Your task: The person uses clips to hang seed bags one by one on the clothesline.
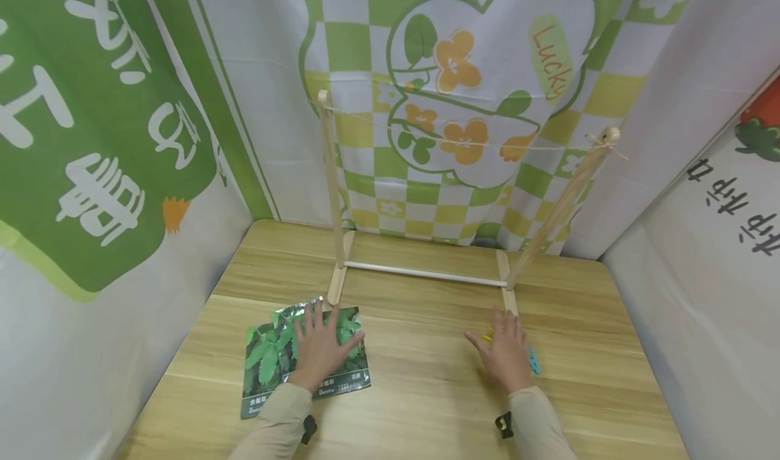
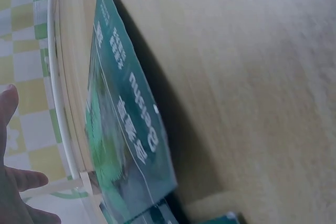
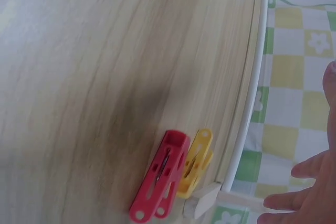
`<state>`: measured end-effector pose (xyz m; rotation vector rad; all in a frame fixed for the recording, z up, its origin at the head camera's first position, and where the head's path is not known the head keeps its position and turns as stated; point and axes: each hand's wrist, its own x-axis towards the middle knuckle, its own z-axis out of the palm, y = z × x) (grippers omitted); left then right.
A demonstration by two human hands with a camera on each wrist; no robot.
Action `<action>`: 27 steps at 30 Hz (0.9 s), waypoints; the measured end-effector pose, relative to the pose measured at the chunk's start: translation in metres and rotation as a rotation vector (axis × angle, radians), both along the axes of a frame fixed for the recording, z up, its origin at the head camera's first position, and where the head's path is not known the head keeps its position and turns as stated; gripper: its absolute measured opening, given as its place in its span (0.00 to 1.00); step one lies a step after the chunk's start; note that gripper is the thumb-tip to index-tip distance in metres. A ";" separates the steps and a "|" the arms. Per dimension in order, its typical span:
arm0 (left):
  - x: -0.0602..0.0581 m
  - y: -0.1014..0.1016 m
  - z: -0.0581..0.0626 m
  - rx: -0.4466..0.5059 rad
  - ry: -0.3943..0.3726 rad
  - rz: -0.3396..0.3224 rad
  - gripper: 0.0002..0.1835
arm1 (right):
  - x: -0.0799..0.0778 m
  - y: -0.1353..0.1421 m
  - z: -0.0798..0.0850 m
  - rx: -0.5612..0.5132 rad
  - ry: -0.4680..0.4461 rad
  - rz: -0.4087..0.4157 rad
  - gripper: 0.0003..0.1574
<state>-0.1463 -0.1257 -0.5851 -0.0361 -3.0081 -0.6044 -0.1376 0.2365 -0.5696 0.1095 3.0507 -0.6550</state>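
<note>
My left hand [image 1: 319, 351] has its fingers spread above overlapping green packets with leaf pictures and white print; whether it touches them cannot be told in the head view. One packet [image 1: 261, 372] lies at the left and another [image 1: 359, 362] at the right of that hand. In the left wrist view a packet [image 2: 131, 119] appears beside the fingers, apart from them. My right hand [image 1: 508, 355] is spread over plastic clothespins and holds nothing. A blue clothespin [image 1: 534, 360] shows at its right side. In the right wrist view lie a red clothespin [image 3: 160, 182] and a yellow clothespin [image 3: 195, 163].
Behind the hands stands a wooden frame with a left post [image 1: 332, 182], a right post [image 1: 557, 209], a string [image 1: 439, 138] tied across the top and a white rod [image 1: 426, 273] low down. Printed curtains [image 1: 274, 108] surround the wooden table [image 1: 420, 406].
</note>
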 end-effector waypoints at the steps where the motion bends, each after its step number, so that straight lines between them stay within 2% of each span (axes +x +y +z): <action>1: 0.000 -0.001 0.000 0.001 -0.004 0.004 0.47 | 0.000 0.001 0.000 -0.009 -0.003 -0.004 0.58; 9: -0.001 -0.010 0.000 -0.005 -0.026 0.046 0.50 | 0.002 0.016 -0.002 -0.046 -0.008 -0.033 0.59; 16: -0.001 -0.018 -0.003 0.006 -0.066 0.065 0.52 | 0.005 0.030 -0.007 -0.009 -0.038 -0.066 0.61; 23: 0.002 -0.028 -0.006 0.012 -0.090 0.094 0.52 | 0.007 0.046 -0.010 -0.060 -0.056 -0.106 0.57; 27: 0.003 -0.036 -0.007 0.021 -0.116 0.098 0.52 | 0.008 0.054 -0.013 -0.072 -0.088 -0.130 0.59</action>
